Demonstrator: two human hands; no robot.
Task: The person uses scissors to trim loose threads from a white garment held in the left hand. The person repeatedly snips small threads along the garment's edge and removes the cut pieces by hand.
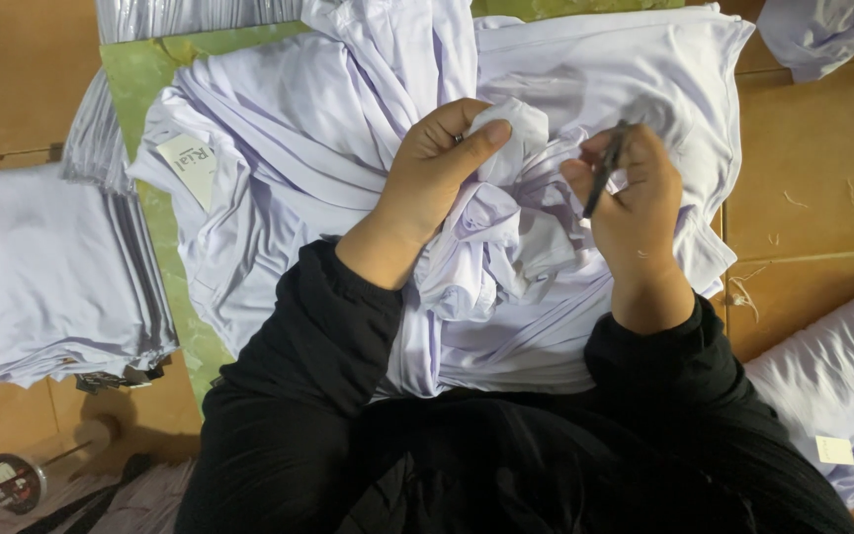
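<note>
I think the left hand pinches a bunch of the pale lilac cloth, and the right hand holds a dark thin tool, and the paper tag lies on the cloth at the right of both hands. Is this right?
Not quite. The head view shows the paper tag on the pale lilac cloth to the left of both hands, not the right. The rest holds: the left hand pinches a bunch of cloth, and the right hand holds the dark thin tool.

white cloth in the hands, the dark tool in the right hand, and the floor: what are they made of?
White cloth: looks like thin, smooth knit fabric with a slight sheen; it drapes in soft folds. Dark tool in the right hand: slim, dull, possibly metal; too small to tell. Floor: orange-brown tiles with grout lines, likely ceramic.
</note>
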